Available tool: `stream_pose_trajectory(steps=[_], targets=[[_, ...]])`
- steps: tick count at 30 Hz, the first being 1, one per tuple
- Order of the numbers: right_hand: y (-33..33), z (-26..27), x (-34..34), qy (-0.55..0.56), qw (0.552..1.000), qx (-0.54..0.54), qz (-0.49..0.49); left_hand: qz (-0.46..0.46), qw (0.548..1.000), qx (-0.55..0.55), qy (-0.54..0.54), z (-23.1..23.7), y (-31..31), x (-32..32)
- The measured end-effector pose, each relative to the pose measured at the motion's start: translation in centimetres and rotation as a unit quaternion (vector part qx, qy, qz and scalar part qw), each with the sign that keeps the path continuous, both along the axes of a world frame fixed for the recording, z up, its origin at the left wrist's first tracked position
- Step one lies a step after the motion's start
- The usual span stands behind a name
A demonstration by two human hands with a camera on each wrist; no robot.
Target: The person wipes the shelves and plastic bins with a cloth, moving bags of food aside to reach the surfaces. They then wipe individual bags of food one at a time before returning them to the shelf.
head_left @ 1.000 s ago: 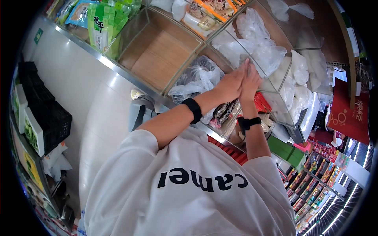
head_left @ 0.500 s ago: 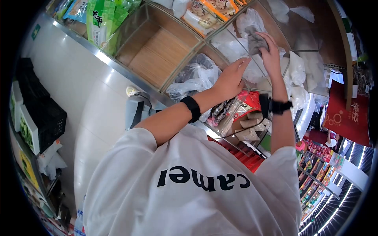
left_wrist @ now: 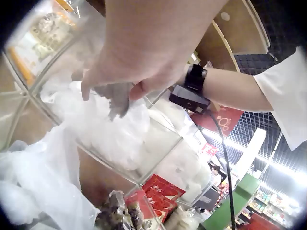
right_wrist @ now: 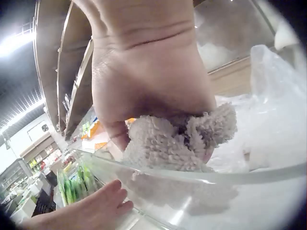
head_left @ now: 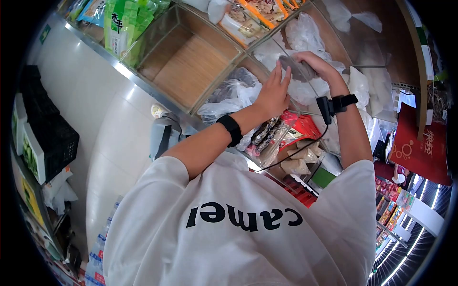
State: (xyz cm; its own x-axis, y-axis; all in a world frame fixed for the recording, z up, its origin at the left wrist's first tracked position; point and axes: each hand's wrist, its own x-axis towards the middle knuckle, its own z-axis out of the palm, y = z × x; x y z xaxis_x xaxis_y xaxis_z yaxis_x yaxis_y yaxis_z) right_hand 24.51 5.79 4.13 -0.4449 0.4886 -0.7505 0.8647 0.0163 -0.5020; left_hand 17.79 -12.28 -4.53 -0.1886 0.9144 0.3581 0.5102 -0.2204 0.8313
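A fluffy grey cloth (head_left: 296,69) is bunched in my right hand (head_left: 319,65), which curls over it. In the right wrist view the cloth (right_wrist: 165,143) lies against a clear glass divider (right_wrist: 240,178), close to its top edge. My left hand (head_left: 273,97) reaches in beside it with its fingers extended, the fingertips right by the cloth and glass. From the right wrist, the left hand (right_wrist: 98,208) shows on the other side of the divider. The left wrist view has the cloth (left_wrist: 116,98) partly hidden behind the left hand (left_wrist: 148,48).
Glass-walled bins hold white plastic bags (head_left: 303,32), orange-edged packets (head_left: 248,24), green packets (head_left: 121,31) and red packets (head_left: 300,127). One bin shows a bare wooden bottom (head_left: 195,64). A cable (head_left: 291,156) runs from the right wrist camera. Black crates (head_left: 50,143) stand at left.
The hands were together at the divider, then the right hand moved away with the cloth and swung round over the glass. The left hand has shifted slightly left, its fingers spreading.
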Motion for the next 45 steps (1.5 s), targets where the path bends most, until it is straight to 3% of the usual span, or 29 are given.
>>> stream_pose_trajectory(steps=[3,5,7,11,13,16,19,26,29,32,41,45], targets=[[-0.4,0.6,3.1,0.051,0.997,0.021,0.056,0.009,0.999,-0.028,0.016,-0.1,0.7,0.3],[-0.5,0.7,3.9,0.043,0.999,-0.006,0.013,0.008,0.999,-0.035,0.006,-0.1,0.8,0.5],[-0.4,1.1,3.6,0.050,0.995,0.027,0.077,0.003,0.999,-0.035,0.020,-0.6,1.0,0.6],[-0.7,0.2,-0.8,0.034,0.999,0.012,0.036,-0.016,0.999,-0.034,0.036,-1.4,0.7,0.4],[-0.8,-1.1,-2.8,0.069,0.993,0.026,0.097,-0.022,0.999,-0.033,0.030,-1.5,0.5,0.1],[-2.0,-0.1,-3.7,0.031,0.998,0.024,0.052,-0.026,0.999,-0.031,0.026,-1.4,0.3,-0.4],[-0.8,0.0,-1.7,0.086,0.993,0.042,0.071,-0.020,0.999,-0.024,0.028,-1.5,0.3,-0.7],[-1.6,2.3,-2.1,0.062,0.991,0.072,0.097,-0.028,0.999,-0.018,0.006,-1.3,0.2,-0.9],[-1.7,0.0,-4.0,0.056,0.997,0.054,0.019,-0.030,0.999,-0.018,-0.008,-1.3,0.0,-1.1],[-1.2,-2.3,-4.7,0.102,0.990,0.083,0.044,-0.034,0.999,-0.036,-0.012,-0.9,-0.3,-1.8],[-0.8,2.8,-2.5,0.056,0.988,0.071,0.124,-0.016,1.000,-0.006,-0.026,-0.4,-0.1,-2.7],[0.0,0.0,-3.3,0.050,0.988,0.049,0.139,-0.029,0.999,-0.010,-0.038,-0.7,0.2,-2.4]])
